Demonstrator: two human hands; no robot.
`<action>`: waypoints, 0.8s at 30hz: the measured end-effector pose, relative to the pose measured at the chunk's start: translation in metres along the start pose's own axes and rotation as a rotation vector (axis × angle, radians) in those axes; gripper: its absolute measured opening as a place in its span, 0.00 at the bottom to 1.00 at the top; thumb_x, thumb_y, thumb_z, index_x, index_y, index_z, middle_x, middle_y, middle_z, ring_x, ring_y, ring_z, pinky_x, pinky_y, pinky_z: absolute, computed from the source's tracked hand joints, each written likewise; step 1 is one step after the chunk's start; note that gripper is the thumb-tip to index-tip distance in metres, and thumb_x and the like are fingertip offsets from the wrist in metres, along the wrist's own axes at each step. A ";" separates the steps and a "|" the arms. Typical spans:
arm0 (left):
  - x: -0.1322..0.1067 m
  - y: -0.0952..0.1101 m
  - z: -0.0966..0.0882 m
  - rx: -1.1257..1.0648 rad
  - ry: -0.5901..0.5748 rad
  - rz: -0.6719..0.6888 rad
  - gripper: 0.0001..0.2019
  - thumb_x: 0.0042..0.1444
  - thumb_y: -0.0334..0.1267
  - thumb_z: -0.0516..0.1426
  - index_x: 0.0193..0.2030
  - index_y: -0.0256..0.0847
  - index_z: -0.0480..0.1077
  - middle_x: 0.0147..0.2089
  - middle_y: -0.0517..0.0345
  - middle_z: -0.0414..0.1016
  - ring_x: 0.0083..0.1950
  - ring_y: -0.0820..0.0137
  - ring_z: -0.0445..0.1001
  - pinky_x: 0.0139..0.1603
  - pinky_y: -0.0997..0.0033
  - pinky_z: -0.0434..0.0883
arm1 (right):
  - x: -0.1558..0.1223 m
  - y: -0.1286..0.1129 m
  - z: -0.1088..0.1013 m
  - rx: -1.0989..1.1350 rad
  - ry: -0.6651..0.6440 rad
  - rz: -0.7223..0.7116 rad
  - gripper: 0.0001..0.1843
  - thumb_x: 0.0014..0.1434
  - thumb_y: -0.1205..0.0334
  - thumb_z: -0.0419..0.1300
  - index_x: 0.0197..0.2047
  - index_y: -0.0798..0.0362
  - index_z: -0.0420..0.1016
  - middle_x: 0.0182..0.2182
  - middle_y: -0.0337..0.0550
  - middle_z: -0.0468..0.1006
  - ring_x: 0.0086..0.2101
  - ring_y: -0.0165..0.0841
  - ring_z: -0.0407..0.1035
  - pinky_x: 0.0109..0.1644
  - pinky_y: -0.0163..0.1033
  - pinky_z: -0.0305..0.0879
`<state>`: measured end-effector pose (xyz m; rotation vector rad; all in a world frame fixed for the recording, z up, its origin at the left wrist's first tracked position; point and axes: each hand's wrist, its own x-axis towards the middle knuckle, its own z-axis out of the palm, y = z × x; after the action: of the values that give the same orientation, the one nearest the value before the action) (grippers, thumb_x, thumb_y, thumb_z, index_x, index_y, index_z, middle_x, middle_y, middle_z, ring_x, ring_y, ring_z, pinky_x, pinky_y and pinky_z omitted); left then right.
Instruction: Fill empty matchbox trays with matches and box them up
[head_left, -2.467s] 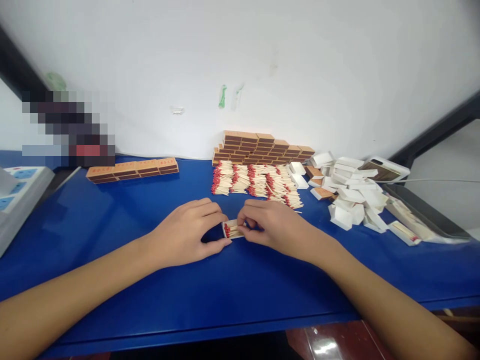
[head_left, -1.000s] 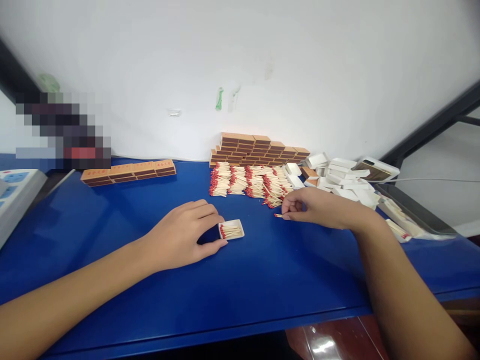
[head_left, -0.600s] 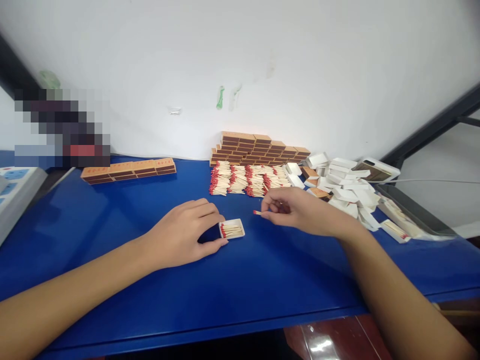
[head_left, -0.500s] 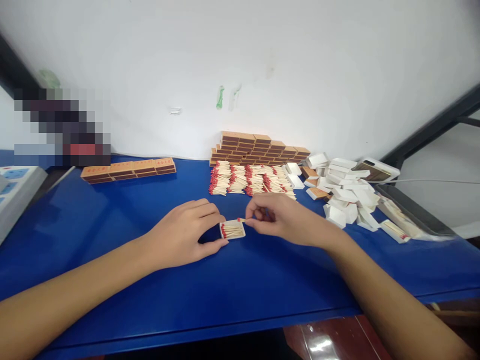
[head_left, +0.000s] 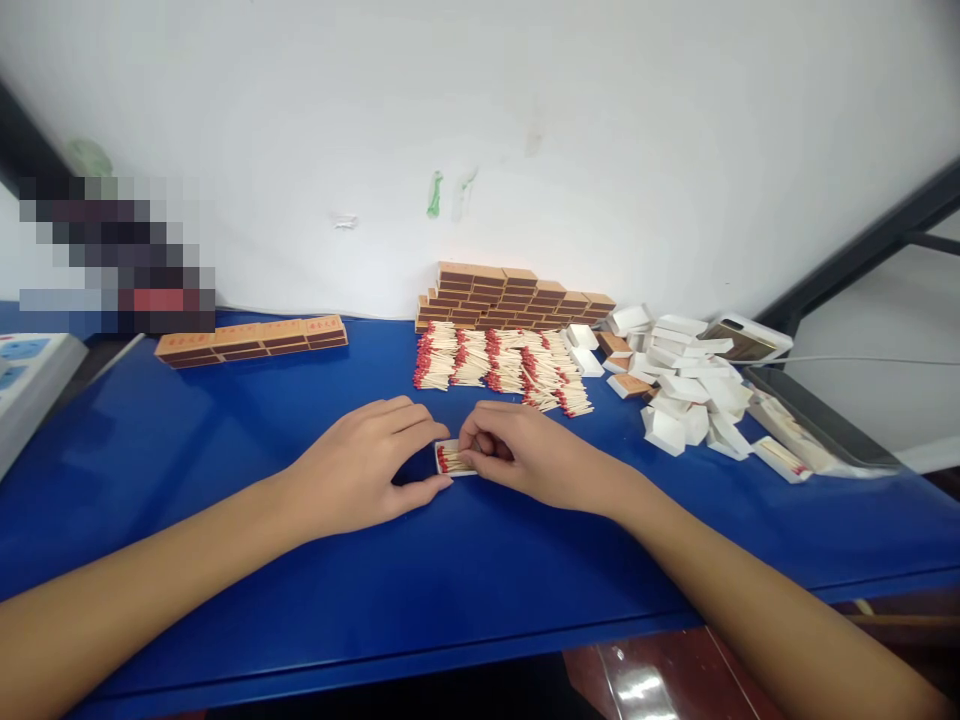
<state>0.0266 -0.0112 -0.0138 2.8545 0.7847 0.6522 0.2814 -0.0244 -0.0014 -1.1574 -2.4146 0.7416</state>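
My left hand (head_left: 371, 465) rests on the blue table, thumb and fingers gripping the left end of a small white matchbox tray (head_left: 463, 474). Red-headed matches (head_left: 451, 460) lie side by side in the tray, heads to the left. Over the tray's right half, my right hand (head_left: 532, 448) has its thumb and forefinger pinched together on a match, which they mostly hide. Just beyond the hands, loose matches (head_left: 504, 360) are spread in several rough columns.
Closed matchboxes are stacked (head_left: 510, 300) against the wall, with a row of matchboxes (head_left: 255, 340) at left. White empty trays (head_left: 694, 375) form a heap at right, near a phone (head_left: 742, 342). One tray with matches (head_left: 781, 460) lies at far right. The table's front edge (head_left: 420, 655) is near me.
My right hand has moved left and slightly down, bringing the match from beside the tray to over it. My left hand keeps its grip on the tray. The view has shifted slightly.
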 end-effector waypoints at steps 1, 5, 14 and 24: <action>0.000 0.000 0.000 0.009 -0.002 -0.002 0.15 0.70 0.46 0.62 0.54 0.36 0.77 0.47 0.51 0.80 0.47 0.60 0.78 0.49 0.57 0.76 | 0.001 -0.001 0.001 -0.002 0.002 0.002 0.04 0.70 0.66 0.64 0.40 0.52 0.76 0.32 0.36 0.72 0.32 0.30 0.66 0.38 0.37 0.60; 0.001 -0.001 0.000 0.014 -0.023 -0.004 0.13 0.70 0.46 0.62 0.51 0.38 0.79 0.48 0.50 0.80 0.49 0.59 0.77 0.50 0.56 0.77 | -0.001 -0.004 -0.007 -0.039 -0.008 -0.005 0.05 0.72 0.62 0.61 0.42 0.51 0.77 0.33 0.39 0.75 0.33 0.32 0.68 0.39 0.38 0.62; -0.002 -0.001 -0.001 0.016 -0.010 0.004 0.15 0.71 0.46 0.61 0.55 0.36 0.79 0.49 0.49 0.81 0.50 0.59 0.78 0.52 0.56 0.77 | -0.057 0.065 -0.111 -0.296 -0.004 0.499 0.17 0.62 0.44 0.67 0.38 0.50 0.83 0.29 0.44 0.80 0.29 0.37 0.69 0.33 0.41 0.60; -0.002 -0.002 0.000 0.019 -0.006 0.004 0.15 0.72 0.46 0.61 0.54 0.38 0.79 0.49 0.50 0.81 0.49 0.60 0.78 0.51 0.58 0.77 | -0.049 0.077 -0.106 -0.207 -0.121 0.520 0.21 0.57 0.39 0.68 0.36 0.50 0.85 0.27 0.41 0.77 0.29 0.34 0.68 0.33 0.39 0.60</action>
<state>0.0241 -0.0101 -0.0153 2.8743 0.7884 0.6401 0.4130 0.0091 0.0326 -1.9159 -2.3447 0.7329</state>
